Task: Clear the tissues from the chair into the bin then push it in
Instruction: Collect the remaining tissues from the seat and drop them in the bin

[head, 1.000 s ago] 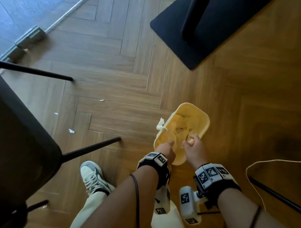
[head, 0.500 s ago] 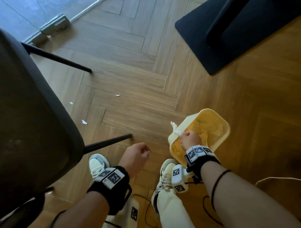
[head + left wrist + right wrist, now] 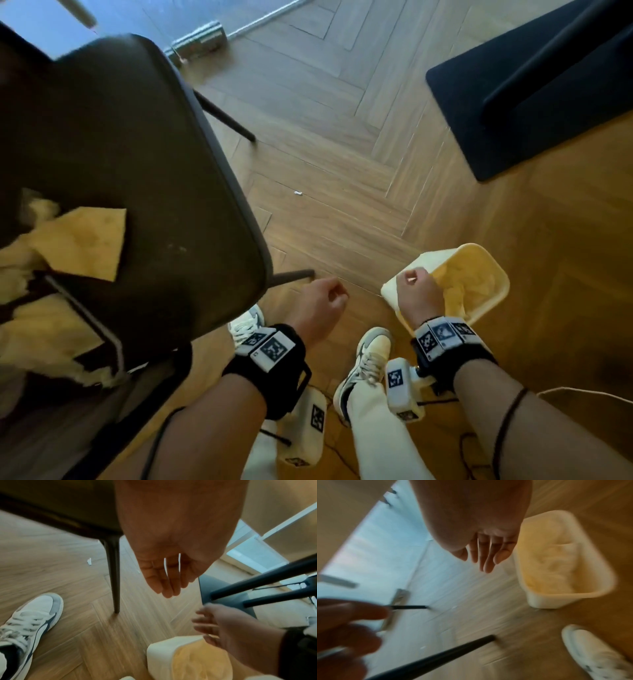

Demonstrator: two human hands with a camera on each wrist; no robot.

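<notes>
The dark chair (image 3: 154,154) fills the left of the head view. On its seat lie a flat tissue (image 3: 78,243) and crumpled tissues (image 3: 34,329), lit yellow. The pale bin (image 3: 493,274) stands on the floor at lower right with tissues inside (image 3: 556,566). My left hand (image 3: 322,305) hangs between the chair's front corner and the bin, fingers loosely curled and holding nothing (image 3: 164,580). My right hand (image 3: 414,291) is over the bin's near-left rim, its fingers relaxed and holding nothing (image 3: 484,555).
A black mat (image 3: 513,137) with a dark post lies at the upper right. Small paper scraps (image 3: 297,193) dot the wooden floor. My shoes (image 3: 366,363) stand below the hands, with cables behind them. A chair leg (image 3: 113,574) stands just left of my left hand.
My left hand has left the bin and moved left towards the chair. The right hand stays at the bin's rim. The view has swung left, bringing the seat and its tissues into sight.
</notes>
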